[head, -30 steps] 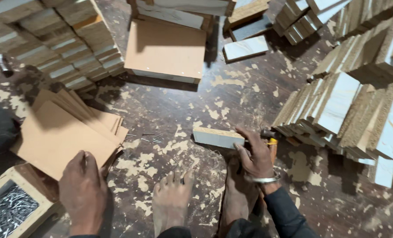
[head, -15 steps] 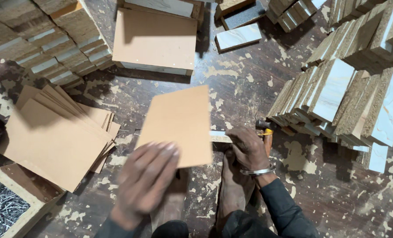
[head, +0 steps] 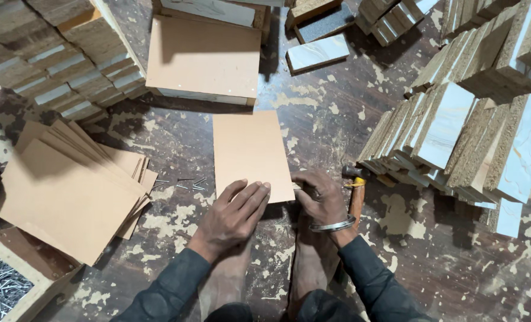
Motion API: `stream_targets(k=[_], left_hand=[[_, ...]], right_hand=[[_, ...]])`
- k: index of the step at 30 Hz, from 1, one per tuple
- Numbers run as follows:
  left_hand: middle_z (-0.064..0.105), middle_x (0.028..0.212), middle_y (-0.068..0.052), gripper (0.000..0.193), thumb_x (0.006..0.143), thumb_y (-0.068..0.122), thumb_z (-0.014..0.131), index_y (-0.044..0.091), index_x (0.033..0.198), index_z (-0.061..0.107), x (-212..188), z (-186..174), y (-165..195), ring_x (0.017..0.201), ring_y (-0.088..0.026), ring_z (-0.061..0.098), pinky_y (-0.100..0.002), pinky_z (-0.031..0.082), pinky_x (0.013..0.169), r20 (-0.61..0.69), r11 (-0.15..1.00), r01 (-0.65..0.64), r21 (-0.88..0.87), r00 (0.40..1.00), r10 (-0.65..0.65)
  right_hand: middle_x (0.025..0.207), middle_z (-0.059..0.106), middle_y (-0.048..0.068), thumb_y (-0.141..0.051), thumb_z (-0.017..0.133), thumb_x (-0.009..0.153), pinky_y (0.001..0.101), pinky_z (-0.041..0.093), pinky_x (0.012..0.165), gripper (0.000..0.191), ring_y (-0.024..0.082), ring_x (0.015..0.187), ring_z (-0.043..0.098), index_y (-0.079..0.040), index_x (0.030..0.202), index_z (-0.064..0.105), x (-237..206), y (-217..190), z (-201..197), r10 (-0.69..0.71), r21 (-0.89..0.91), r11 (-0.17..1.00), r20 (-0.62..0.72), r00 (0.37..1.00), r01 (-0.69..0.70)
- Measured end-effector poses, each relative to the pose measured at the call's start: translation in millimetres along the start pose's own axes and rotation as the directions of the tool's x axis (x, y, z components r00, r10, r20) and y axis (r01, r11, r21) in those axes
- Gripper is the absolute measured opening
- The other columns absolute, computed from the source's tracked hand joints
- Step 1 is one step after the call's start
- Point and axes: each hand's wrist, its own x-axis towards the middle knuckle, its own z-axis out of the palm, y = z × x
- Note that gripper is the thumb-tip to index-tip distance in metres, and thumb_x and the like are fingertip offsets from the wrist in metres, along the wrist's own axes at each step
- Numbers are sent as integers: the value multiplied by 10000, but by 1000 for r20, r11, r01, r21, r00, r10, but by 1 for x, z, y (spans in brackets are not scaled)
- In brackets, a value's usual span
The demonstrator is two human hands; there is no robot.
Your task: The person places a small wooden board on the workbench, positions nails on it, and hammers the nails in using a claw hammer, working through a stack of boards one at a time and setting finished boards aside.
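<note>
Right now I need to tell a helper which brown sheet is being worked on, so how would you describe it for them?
Start at the big stack of brown sheets fanned out on the floor at the left, then look right to the person's two hands. The sheet lies flat under the left hand, with the right hand at its near corner. Unlike the stacked ones, it lies alone.

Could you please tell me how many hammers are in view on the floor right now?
1. The hammer lies on the floor just right of the right hand, its head near the stacked wood blocks; the hand covers none of it, though others could be hidden.
</note>
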Motion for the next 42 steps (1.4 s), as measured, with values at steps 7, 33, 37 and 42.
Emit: stream_targets(k=[7,33,37,42], left_hand=[[689,1337,-80,260,941,149,700,65,1184,737,-6,-22,8,1222,-216,647,-448,487,1128,-78,999,-13,-53,997,9],[656,1186,-137,607,844,169,798,62,1401,582,-29,8,-29,1028,-274,676,-371,584,887,171,361,833,-419,463,-870],[697,1175,-161,393,927,31,727,54,1315,676,-31,10,-31,1029,-296,706,-378,565,881,8,544,692,-475,621,-784],[669,1151,-210,444,855,52,740,-15,1286,653,-23,3,-40,999,-350,683,-421,555,840,48,547,709,-446,629,-776]], right_hand=[[1121,769,82,-17,727,821,352,594,965,301,218,1083,742,-67,1118,729,4,-41,-27,-18,184,983,-33,999,24],[1105,760,132,-269,840,820,376,603,831,493,274,957,753,-92,1257,695,7,-8,18,113,-120,985,-109,988,-126],[1074,766,134,-302,838,842,391,604,826,430,288,933,752,-98,1198,711,7,-6,26,113,-203,970,-95,989,-130],[1113,757,157,-295,826,851,407,599,832,408,312,960,746,-73,1172,708,17,-10,24,34,-226,973,-99,995,-56]])
